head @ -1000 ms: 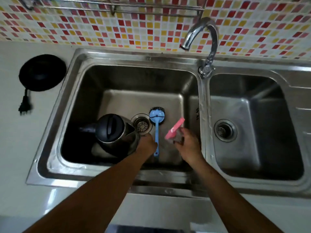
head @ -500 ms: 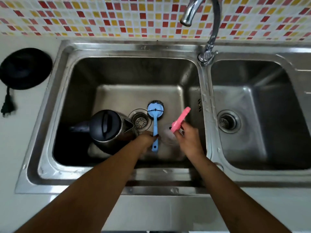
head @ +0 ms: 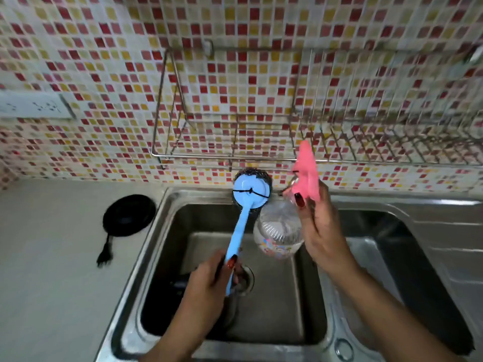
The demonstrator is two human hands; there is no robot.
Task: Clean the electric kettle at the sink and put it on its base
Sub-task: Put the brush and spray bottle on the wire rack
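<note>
My left hand (head: 209, 278) grips the handle of a blue scrub brush (head: 241, 220), lifted above the left sink basin (head: 282, 317) with its round steel-wool head up near the wall. My right hand (head: 317, 226) holds a clear spray bottle (head: 278, 236) with a pink trigger top (head: 305, 176), raised beside the brush head. The kettle (head: 180, 283) is mostly hidden behind my left hand and arm; only a dark part shows low in the left basin. The round black kettle base (head: 129, 215) lies on the counter left of the sink, its cord and plug (head: 105, 254) trailing toward me.
A wire dish rack (head: 287, 142) hangs on the mosaic-tiled wall above the sink. The right basin (head: 407, 257) lies to the right. A wall socket (head: 34, 107) sits at the far left. The drain (head: 247, 279) is just right of my left hand.
Both hands rose out of the basin: the left picked up the blue brush and lifted it, the right raised the spray bottle. The view tilted up toward the wall.
</note>
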